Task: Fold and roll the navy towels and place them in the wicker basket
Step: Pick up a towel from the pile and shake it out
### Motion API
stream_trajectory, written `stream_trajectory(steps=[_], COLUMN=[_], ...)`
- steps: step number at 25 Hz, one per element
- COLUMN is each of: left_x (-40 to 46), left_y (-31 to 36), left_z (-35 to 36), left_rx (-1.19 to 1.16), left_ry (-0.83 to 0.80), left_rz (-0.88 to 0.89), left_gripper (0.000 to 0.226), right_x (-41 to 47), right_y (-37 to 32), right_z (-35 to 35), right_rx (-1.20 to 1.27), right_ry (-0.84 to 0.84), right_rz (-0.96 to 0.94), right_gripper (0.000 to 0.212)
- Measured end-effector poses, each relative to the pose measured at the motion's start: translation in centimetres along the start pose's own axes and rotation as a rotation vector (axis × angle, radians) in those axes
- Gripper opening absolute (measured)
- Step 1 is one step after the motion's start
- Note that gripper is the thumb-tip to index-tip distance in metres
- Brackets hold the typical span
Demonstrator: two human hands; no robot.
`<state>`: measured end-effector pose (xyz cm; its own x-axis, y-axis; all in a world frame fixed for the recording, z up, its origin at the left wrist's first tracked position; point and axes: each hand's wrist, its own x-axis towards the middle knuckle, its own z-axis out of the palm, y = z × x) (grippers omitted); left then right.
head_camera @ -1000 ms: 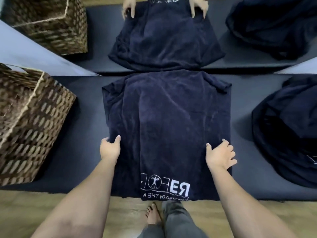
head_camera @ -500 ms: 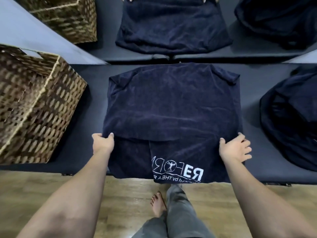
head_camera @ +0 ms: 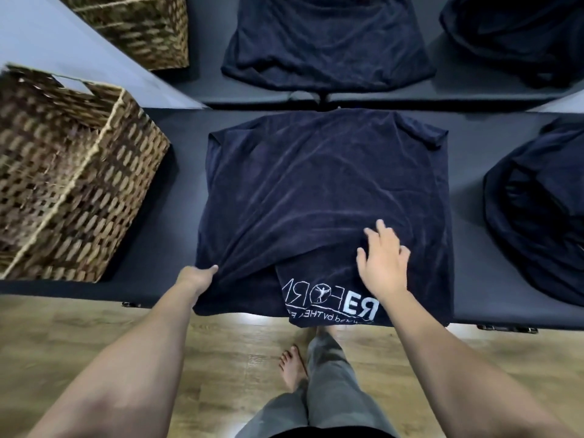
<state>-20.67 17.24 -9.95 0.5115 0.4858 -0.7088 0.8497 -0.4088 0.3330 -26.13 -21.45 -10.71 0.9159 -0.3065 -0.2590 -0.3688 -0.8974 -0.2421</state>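
A navy towel (head_camera: 319,184) lies folded on the dark table (head_camera: 493,279) in front of me, its near part hanging over the front edge and showing a white printed logo. My left hand (head_camera: 197,276) grips the towel's upper layer at its near left edge, its fingers hidden in the cloth. My right hand (head_camera: 382,260) rests flat on the near middle of the towel with fingers spread, just above the logo. The wicker basket (head_camera: 66,172) stands on the table to the left of the towel.
A heap of navy towels (head_camera: 537,210) lies at the table's right. A mirror behind the table reflects the basket, the towel and the heap. Wooden floor, my bare foot (head_camera: 292,368) and grey trousers are below the table edge.
My right hand has let go of the towel's right edge and moved left onto its middle, now flat. My left hand still holds the left edge. The folded layer's near edge now slants.
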Motion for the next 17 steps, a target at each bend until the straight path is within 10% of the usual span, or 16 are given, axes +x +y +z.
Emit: stream_trajectory(steps=[4, 17], left_x=[-0.6, 8.8], left_y=[0.9, 21.8], left_z=[-0.2, 4.2], left_rx=[0.044, 0.235], left_ry=[0.036, 0.326], left_rz=[0.142, 0.362], left_gripper=[0.055, 0.070], right_x=[-0.4, 21.3], right_y=[-0.9, 3.6], right_z=[0.9, -4.7], right_rx=[0.027, 0.223], right_ry=[-0.217, 0.115], right_rz=[0.007, 0.459], right_gripper=[0.051, 0.046])
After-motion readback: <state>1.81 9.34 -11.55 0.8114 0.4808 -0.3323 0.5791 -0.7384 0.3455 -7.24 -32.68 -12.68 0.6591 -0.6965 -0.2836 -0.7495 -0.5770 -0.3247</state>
